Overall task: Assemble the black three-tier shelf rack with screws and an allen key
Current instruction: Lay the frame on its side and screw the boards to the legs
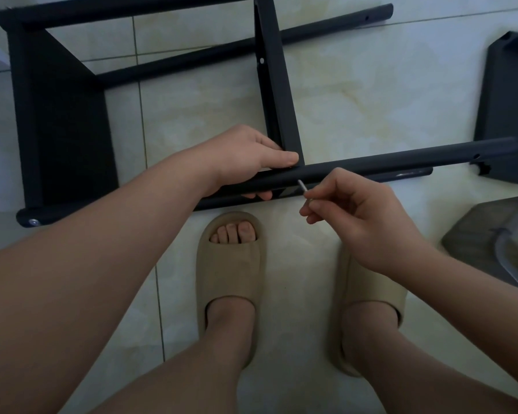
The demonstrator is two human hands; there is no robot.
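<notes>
Two hands: left (248, 156), right (350, 216). Two beige slippers (228, 264). Four black tubes (386, 164) on the rack frame. Two shelf panels fitted (63, 130); one loose panel (509, 115) at right. One small silver screw (302, 186).

rack (63, 115) — black, on side, floor | allen key (302, 186) — at tube
</notes>
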